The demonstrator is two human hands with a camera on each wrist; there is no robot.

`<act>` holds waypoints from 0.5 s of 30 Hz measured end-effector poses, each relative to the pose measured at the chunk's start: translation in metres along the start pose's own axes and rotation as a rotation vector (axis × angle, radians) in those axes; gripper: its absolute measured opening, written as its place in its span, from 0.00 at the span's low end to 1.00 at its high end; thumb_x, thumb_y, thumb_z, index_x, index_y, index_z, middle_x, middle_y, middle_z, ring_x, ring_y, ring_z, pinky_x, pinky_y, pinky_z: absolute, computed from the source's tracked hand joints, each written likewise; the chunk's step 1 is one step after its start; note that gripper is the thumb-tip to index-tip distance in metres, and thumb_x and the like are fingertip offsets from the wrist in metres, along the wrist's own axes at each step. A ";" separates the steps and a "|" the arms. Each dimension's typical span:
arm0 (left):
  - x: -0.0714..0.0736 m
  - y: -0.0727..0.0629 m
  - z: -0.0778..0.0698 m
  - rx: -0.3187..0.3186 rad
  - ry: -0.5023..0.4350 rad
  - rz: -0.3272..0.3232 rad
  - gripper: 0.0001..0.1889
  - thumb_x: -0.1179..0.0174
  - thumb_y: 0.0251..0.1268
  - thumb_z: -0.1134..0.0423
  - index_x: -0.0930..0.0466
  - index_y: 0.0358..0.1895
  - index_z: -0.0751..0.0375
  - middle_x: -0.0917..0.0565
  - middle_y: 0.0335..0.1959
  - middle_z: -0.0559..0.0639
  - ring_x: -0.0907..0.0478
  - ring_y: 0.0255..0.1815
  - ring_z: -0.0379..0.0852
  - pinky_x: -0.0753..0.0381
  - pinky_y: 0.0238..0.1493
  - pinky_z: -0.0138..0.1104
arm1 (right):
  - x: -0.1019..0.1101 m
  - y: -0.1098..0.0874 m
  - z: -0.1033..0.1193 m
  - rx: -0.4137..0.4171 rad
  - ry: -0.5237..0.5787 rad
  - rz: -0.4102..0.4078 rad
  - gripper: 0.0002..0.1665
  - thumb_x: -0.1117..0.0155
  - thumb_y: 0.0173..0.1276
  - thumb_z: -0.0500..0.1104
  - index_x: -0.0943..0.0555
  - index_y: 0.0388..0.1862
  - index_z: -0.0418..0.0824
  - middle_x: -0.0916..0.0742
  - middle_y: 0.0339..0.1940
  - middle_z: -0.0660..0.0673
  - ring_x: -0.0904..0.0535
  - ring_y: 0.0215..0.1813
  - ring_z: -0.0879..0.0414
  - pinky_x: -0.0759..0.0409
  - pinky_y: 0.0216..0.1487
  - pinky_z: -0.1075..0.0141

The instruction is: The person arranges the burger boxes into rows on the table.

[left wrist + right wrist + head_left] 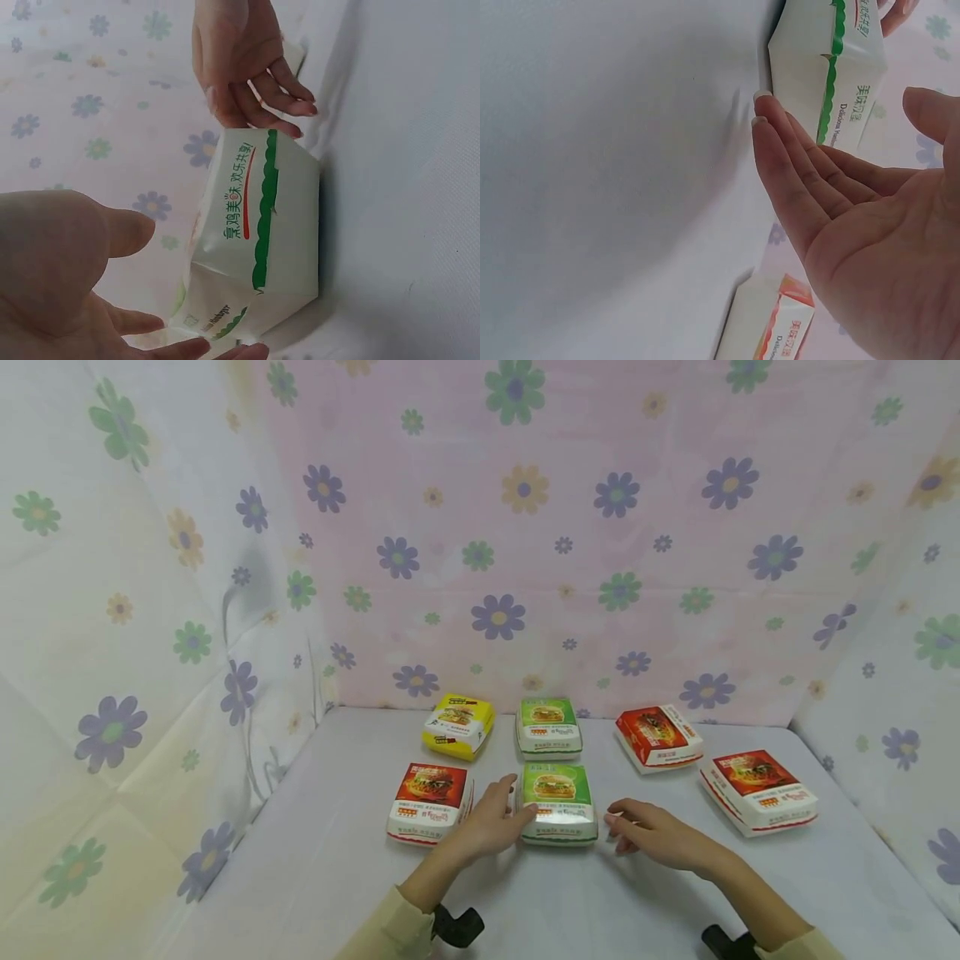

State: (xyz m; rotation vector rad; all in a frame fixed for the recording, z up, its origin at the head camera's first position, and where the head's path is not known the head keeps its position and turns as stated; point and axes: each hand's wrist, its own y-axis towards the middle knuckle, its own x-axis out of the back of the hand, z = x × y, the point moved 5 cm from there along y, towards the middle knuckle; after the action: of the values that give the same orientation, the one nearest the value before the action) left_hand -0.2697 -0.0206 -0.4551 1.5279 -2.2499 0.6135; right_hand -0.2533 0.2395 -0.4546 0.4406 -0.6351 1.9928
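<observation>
Both hands are down on the white table (315,860), flanking the near green box (557,802), which sits front and centre on the cloth. The left hand (491,822) is at the box's left side, fingers straight and relaxed, fingertips touching or just about touching the box's left edge; it grips nothing. From the left wrist view the same box (259,240) stands between the two palms, the left hand (67,285) spread loosely below it and the right hand (244,60) beyond its far side.

The right hand (652,835) lies just beside the box's right edge, fingers extended flat and close together, palm turned in toward the box (whether the tips actually meet the cardboard, I cannot tell). The right wrist view shows those straight fingers (795,172) level with the box's lower corner (832,67), holding nothing.

Around them: a red box (430,802) sits immediately left of the left hand, close to the green one. Behind, in a back row, a yellow box (459,725), a second green box (549,725) directly behind the near one, and another red box (658,737). Further right, well apart, a third red box (757,792). A flowered sheet (525,527) hangs behind and on both sides.
</observation>
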 end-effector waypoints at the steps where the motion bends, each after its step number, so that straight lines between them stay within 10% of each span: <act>1: 0.001 0.000 -0.001 -0.006 0.002 -0.003 0.39 0.44 0.76 0.45 0.45 0.80 0.61 0.40 0.78 0.69 0.29 0.69 0.65 0.25 0.63 0.60 | 0.001 -0.001 0.000 0.001 -0.008 -0.001 0.31 0.46 0.81 0.56 0.27 0.66 0.31 0.14 0.46 0.44 0.18 0.44 0.50 0.17 0.49 0.51; 15: 0.013 0.002 -0.017 -0.177 0.026 -0.164 0.24 0.42 0.76 0.56 0.28 0.70 0.59 0.23 0.62 0.55 0.25 0.60 0.51 0.19 0.57 0.46 | 0.021 -0.021 -0.008 0.071 -0.077 0.003 0.28 0.43 0.80 0.49 0.29 0.68 0.30 0.15 0.52 0.40 0.16 0.48 0.48 0.16 0.47 0.51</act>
State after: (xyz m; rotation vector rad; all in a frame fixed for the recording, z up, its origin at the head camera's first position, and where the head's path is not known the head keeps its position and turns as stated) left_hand -0.2751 -0.0208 -0.4346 1.5849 -2.0730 0.3745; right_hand -0.2451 0.2672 -0.4447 0.5619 -0.6146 2.0140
